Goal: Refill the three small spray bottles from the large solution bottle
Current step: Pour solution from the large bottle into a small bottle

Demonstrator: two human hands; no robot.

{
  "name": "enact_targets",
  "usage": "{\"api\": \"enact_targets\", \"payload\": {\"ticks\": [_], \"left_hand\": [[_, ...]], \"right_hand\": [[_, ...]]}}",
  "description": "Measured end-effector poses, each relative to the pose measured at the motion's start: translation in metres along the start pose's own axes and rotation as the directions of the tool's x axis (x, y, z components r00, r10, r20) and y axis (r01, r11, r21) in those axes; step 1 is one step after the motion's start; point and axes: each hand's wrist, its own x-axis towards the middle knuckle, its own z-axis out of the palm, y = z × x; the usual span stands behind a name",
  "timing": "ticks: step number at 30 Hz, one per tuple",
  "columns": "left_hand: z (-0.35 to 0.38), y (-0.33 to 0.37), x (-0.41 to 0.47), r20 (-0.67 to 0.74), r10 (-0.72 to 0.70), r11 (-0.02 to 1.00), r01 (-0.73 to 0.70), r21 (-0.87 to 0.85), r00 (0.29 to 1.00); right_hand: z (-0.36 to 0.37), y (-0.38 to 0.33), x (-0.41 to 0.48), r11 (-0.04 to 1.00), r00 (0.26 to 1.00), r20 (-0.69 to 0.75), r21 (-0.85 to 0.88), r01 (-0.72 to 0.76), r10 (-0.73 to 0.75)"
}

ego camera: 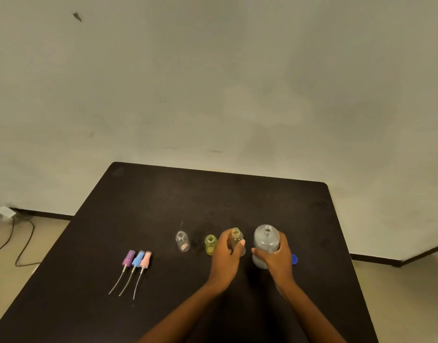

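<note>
Three small open bottles stand in a row on the black table (163,194). A clear one (182,241) is at the left and a yellow-green one (210,244) is in the middle. My left hand (226,256) grips the third small bottle (236,237), at the right of the row. My right hand (275,256) grips the large clear solution bottle (265,240), which is upright with its cap off. A blue cap (294,259) lies just behind my right hand.
Three spray heads with dip tubes lie side by side at the left: purple (128,259), blue (138,259), pink (145,259). The table's far edge runs close to a pale wall. Cables trail on the floor at the left.
</note>
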Motion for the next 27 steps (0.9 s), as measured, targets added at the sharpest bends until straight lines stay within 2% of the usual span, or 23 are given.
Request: {"api": "enact_targets", "payload": {"ticks": [3,8,12,15,20,27], "left_hand": [[-0.027,0.034,0.003,0.077,0.105,0.993,-0.100,-0.061,0.991],[-0.081,0.127,0.008,0.187,0.213,0.956,-0.165,-0.242,0.959],[-0.125,0.197,0.006,0.184,0.328,0.928,-0.280,-0.244,0.927],[-0.149,0.238,0.000,0.199,0.393,0.909,-0.348,-0.228,0.898],[-0.177,0.283,-0.008,0.212,0.485,0.867,-0.433,-0.248,0.849],[-0.205,0.337,-0.014,0.208,0.598,0.800,-0.557,-0.225,0.774]], "right_hand": [[-0.004,-0.031,0.003,0.993,0.993,-0.017,-0.008,0.117,-0.117],[-0.014,-0.111,0.012,0.945,0.943,-0.049,-0.025,0.327,-0.328],[-0.027,-0.197,0.015,0.834,0.830,-0.081,-0.054,0.549,-0.552],[-0.034,-0.258,0.010,0.729,0.717,-0.134,-0.071,0.681,-0.684],[-0.041,-0.324,-0.001,0.615,0.599,-0.146,-0.114,0.781,-0.788],[-0.056,-0.386,-0.022,0.489,0.476,-0.123,-0.314,0.814,-0.871]]}}
